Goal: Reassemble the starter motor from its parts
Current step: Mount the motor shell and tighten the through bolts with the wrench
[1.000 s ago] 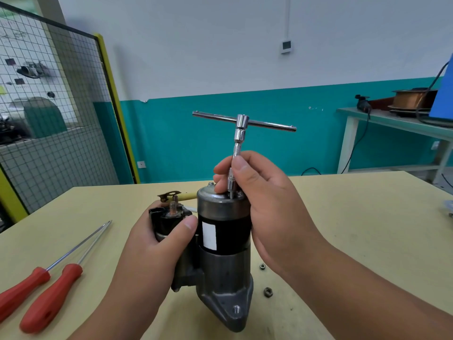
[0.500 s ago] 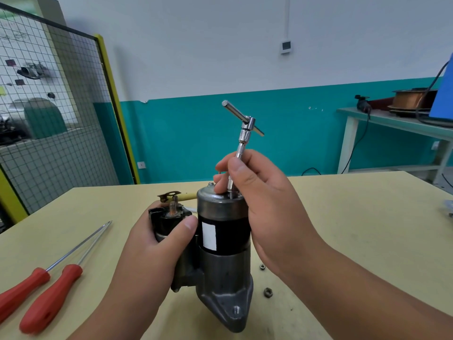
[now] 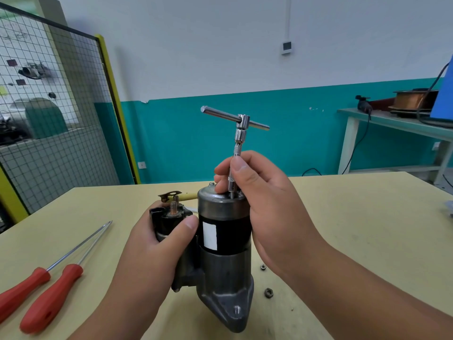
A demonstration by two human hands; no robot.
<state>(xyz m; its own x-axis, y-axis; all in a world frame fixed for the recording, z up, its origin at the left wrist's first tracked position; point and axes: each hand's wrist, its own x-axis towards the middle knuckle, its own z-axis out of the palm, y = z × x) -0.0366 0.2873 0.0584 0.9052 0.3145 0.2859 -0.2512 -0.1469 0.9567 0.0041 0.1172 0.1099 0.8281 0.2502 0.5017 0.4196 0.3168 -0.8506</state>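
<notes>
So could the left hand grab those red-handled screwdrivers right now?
Likely yes, once freed: the left hand grips the grey-and-black starter motor, but nothing lies between it and the two red-handled screwdrivers beside it.

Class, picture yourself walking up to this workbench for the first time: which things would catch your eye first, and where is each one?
The starter motor stands upright at the centre of the table, with the left hand gripping its black solenoid. Above it, the right hand pinches the shaft of a shiny T-handle wrench set on the motor's top cap. Two red-handled screwdrivers lie at the table's left edge.
</notes>
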